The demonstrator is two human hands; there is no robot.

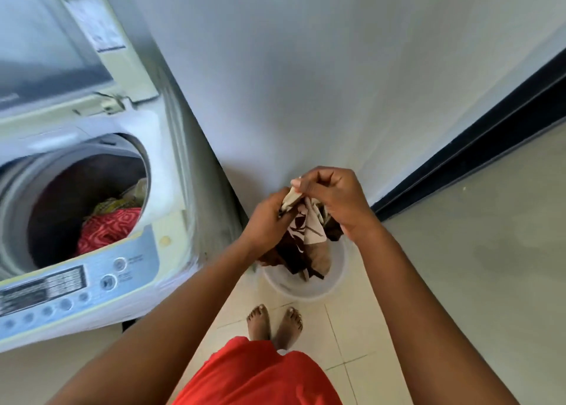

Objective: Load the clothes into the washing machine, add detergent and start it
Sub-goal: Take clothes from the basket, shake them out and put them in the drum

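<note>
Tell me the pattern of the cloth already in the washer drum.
Red cloth with a lighter geometric print, seen in the head view.

The washing machine [92, 190] is running off the left edge, and its open lid [46, 37] is smearing into blur, so the labels are unreadable. The control panel [61, 288] text is too small to read. The garment [303, 230] is hiding most of the bucket [306, 291] interior. Both forearms are leaving the bottom edge. The drum's depths are sinking into shadow.
</note>
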